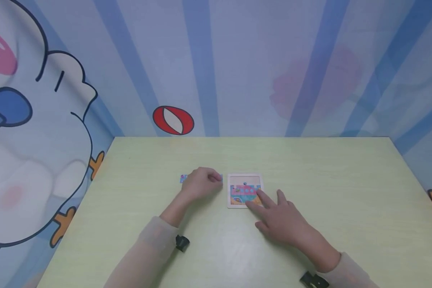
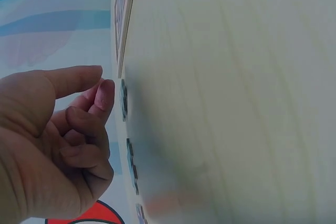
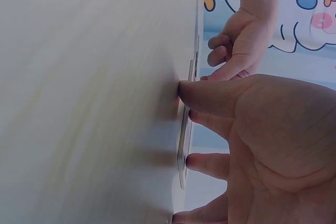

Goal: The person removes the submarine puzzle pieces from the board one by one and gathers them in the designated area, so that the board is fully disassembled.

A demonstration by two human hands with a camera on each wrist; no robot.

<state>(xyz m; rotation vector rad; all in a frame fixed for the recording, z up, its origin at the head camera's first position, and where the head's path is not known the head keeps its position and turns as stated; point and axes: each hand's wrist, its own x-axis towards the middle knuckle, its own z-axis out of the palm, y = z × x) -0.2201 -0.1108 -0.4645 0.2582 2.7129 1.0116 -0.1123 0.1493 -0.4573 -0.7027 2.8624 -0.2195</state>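
A small square puzzle tray (image 1: 229,196) with a pale rim lies on the table. Pink, blue and orange picture pieces (image 1: 240,190) fill its lower part; a bare strip shows along its top. My right hand (image 1: 282,222) spreads its fingers over the tray's lower right corner, some fingertips touching it. Left of the tray, my left hand (image 1: 201,183) hovers over a row of loose puzzle pieces (image 1: 183,178), mostly hidden beneath it. In the left wrist view, its thumb and index tips come close together beside a flat piece (image 2: 124,100), with nothing visible between them.
The pale green-yellow table (image 1: 327,172) extends around both hands. Behind it hangs a blue striped backdrop (image 1: 237,80) with cartoon figures, which also covers the left side. A dark wrist device (image 1: 182,243) sits at the left cuff and another (image 1: 314,280) at the right.
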